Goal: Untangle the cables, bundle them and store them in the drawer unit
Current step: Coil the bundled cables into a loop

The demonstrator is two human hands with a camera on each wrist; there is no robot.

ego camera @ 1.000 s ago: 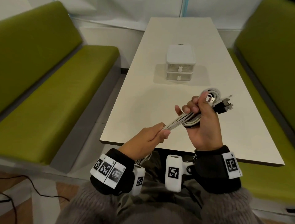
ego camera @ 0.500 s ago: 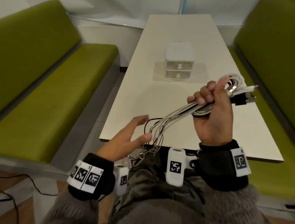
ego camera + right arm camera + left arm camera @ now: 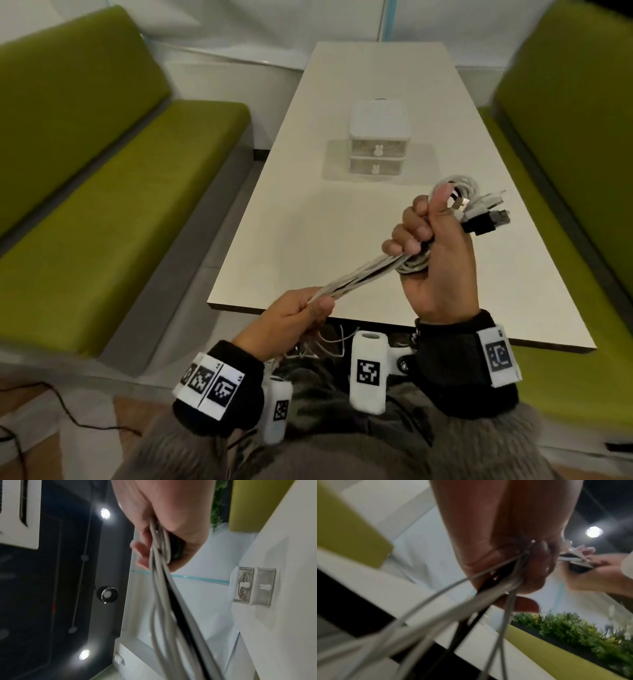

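Observation:
A bunch of white cables with one black one (image 3: 363,279) stretches taut between my two hands above the near table edge. My right hand (image 3: 435,250) grips the looped part, thumb up, with several plugs (image 3: 483,214) sticking out to the right. My left hand (image 3: 301,315) grips the strands lower down, near the table edge; loose ends hang below it into my lap. In the left wrist view the cables (image 3: 488,595) run out of the fist. The cables (image 3: 164,588) trail from my palm in the right wrist view. The white two-drawer unit (image 3: 378,144) stands mid-table, both drawers closed; a coiled cable shows in one drawer (image 3: 243,585).
The white table (image 3: 308,222) runs away from me between two green benches (image 3: 120,205), one on each side. A thin black cord (image 3: 68,411) lies on the floor at lower left. A green hedge (image 3: 573,628) shows in the left wrist view.
Half a second ago my left hand was open and off the cables; it has closed on the strands again and pulled them taut. My right hand stays raised with the loops.

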